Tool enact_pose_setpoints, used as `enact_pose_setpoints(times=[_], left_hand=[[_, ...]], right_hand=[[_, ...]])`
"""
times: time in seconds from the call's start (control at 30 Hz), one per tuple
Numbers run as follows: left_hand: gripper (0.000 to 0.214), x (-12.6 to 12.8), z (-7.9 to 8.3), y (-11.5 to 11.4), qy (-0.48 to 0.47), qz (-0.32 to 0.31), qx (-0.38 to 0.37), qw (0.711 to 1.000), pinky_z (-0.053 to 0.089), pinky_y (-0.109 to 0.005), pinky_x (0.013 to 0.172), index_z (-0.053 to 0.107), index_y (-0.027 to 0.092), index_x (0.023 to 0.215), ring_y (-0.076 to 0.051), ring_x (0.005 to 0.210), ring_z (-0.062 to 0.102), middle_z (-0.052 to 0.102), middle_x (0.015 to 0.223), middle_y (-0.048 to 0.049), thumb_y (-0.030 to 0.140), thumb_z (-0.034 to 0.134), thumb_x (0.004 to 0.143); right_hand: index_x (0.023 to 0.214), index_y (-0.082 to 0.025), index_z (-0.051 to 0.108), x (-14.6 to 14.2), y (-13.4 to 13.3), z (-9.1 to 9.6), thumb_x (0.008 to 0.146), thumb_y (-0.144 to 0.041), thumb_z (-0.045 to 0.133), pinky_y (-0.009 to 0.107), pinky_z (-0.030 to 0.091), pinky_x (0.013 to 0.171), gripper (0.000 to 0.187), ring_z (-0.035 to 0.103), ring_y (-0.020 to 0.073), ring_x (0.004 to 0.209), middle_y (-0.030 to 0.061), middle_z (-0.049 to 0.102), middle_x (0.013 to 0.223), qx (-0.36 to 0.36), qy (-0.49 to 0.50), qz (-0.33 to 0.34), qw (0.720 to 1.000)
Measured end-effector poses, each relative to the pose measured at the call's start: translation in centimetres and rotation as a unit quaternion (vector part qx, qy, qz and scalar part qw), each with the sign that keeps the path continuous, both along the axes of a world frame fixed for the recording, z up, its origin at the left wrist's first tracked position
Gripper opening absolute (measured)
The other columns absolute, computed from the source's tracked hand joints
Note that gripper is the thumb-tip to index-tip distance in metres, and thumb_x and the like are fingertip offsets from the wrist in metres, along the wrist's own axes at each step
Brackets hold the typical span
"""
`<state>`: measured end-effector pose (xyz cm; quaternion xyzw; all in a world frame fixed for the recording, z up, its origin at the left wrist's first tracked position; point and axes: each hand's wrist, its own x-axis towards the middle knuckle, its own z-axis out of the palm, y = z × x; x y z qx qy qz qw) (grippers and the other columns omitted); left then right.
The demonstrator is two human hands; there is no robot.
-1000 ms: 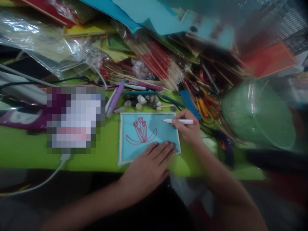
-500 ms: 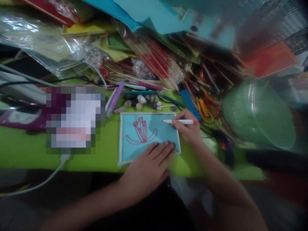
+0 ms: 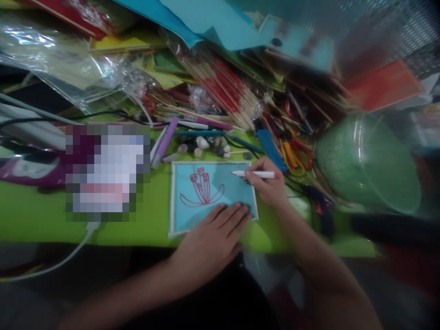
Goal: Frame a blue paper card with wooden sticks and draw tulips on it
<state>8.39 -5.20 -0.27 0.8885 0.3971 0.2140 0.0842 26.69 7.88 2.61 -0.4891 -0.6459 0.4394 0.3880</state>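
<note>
A small blue card (image 3: pixel 209 195) with a pale border lies on the green table (image 3: pixel 34 215). Red flowers with long leaves are drawn on it. My left hand (image 3: pixel 213 238) lies flat on the card's lower right part, fingers stretched out. My right hand (image 3: pixel 268 183) is closed on a white marker (image 3: pixel 256 174) with a red end. The marker lies nearly level, its tip over the card's upper right area.
Small pebbles (image 3: pixel 202 145) sit just behind the card. Bundles of sticks (image 3: pixel 223 91), pens, orange scissors (image 3: pixel 297 156), clear plastic bags (image 3: pixel 58 64) and coloured paper crowd the back. A green bowl (image 3: pixel 367 162) stands at right. A white cable (image 3: pixel 68 254) trails over the front edge.
</note>
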Motion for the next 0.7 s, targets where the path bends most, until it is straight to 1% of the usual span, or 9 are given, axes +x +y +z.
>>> enact_pose_setpoints(times=[0.43, 0.57, 0.7], left_hand=[[0.053, 0.07, 0.03, -0.01, 0.0, 0.002, 0.0, 1.0, 0.032, -0.043, 0.125, 0.053, 0.013, 0.152, -0.023, 0.148, 0.051, 0.057, 0.161, -0.0052, 0.044, 0.05, 0.109], [0.054, 0.01, -0.06, -0.08, 0.0, -0.003, -0.006, 1.0, 0.032, -0.043, 0.125, 0.051, 0.013, 0.153, -0.023, 0.149, 0.05, 0.055, 0.163, -0.0061, 0.044, 0.051, 0.109], [0.055, -0.04, -0.05, -0.05, -0.001, -0.005, -0.011, 1.0, 0.033, -0.044, 0.126, 0.05, 0.013, 0.154, -0.024, 0.15, 0.049, 0.054, 0.163, -0.0066, 0.043, 0.051, 0.109]], right_hand=[[0.082, -0.023, 0.065, 0.16, 0.02, -0.04, 0.086, -0.028, 0.074, 0.03, 0.048, 0.065, 0.011, 0.064, 0.0162, 0.068, -0.0016, 0.069, 0.073, 0.001, -0.02, 0.009, 1.0], [0.081, -0.023, 0.064, 0.17, 0.04, 0.05, 0.085, -0.033, 0.075, 0.03, 0.048, 0.064, 0.016, 0.062, 0.0162, 0.067, -0.0016, 0.068, 0.072, -0.001, -0.034, 0.005, 0.999], [0.08, -0.023, 0.063, 0.09, 0.0, 0.25, 0.084, -0.033, 0.074, 0.031, 0.047, 0.063, 0.015, 0.063, 0.0163, 0.065, -0.002, 0.068, 0.071, -0.008, -0.035, 0.001, 0.999]])
